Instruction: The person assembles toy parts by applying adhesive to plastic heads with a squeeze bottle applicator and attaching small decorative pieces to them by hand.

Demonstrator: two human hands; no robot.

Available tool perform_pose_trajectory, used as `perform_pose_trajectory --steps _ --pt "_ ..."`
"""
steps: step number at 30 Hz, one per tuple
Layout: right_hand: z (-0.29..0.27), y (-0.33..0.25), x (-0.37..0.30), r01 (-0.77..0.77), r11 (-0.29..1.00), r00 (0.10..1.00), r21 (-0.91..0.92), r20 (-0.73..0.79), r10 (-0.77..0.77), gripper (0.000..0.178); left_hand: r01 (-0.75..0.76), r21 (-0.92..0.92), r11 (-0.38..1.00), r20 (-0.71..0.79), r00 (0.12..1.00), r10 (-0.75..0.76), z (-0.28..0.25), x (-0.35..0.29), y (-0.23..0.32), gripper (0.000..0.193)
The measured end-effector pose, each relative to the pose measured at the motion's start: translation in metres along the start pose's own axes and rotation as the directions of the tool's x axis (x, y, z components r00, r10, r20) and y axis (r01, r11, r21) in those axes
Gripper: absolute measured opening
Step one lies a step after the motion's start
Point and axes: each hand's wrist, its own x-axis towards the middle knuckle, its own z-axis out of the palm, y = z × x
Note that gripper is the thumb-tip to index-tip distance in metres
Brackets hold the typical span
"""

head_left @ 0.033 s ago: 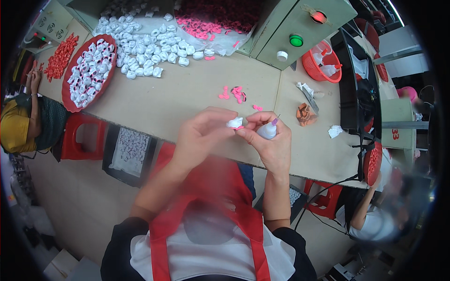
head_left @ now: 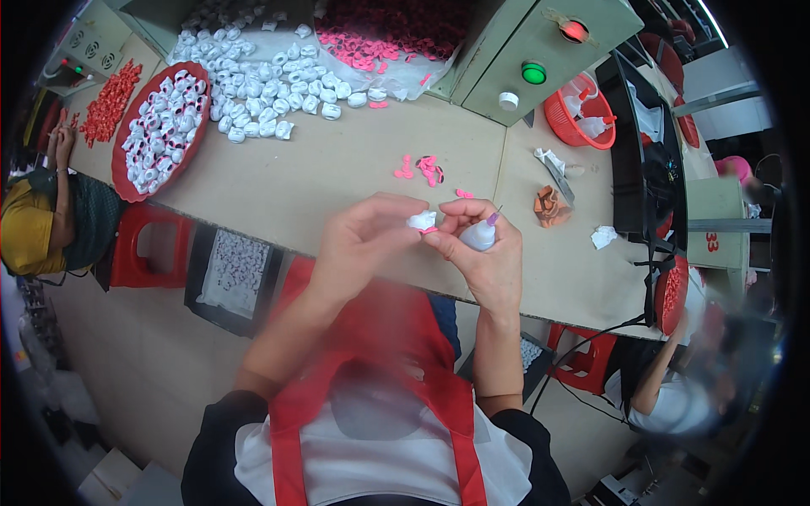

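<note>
L hand point(head_left: 364, 240) pinches small white piece point(head_left: 421, 221) w/ fingertips, just above table point(head_left: 337, 177) near edge. R hand point(head_left: 481, 253) fingers curled tight around small white squeeze bottle point(head_left: 478, 234), also touching the piece. Pink bits point(head_left: 424, 167) on table just beyond hands; red tray point(head_left: 126, 181) of white pieces at table's far-left.

Wearing a red apron point(head_left: 371, 379) with wide straps over a white top point(head_left: 380, 460), black sleeves point(head_left: 215, 434) at the shoulders; forearms bare, no gloves.
</note>
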Motion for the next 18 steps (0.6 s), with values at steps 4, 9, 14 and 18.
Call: perform_pose_trajectory --steps 4,9,14,18 --pt "-0.002 0.004 0.002 0.015 0.999 0.997 0.031 0.073 -0.017 0.023 0.084 -0.077 0.993 -0.035 0.996 -0.087 0.004 0.001 0.002 0.025" --pt "-0.004 0.004 0.003 0.028 0.999 0.998 0.025 0.06 -0.03 0.023 -0.103 0.074 0.992 -0.099 0.989 0.11 0.012 -0.001 -0.007 0.022" --pt "-0.012 0.004 0.009 0.044 0.998 0.985 0.04 0.167 -0.05 0.022 -0.064 -0.013 0.998 -0.043 0.997 0.063 0.01 0.0 -0.009 0.021" --pt "-0.001 0.004 0.003 -0.043 0.998 0.999 0.05 0.001 0.043 0.012 -0.12 0.078 0.99 -0.09 0.988 0.127 0.012 0.001 -0.012 0.021"
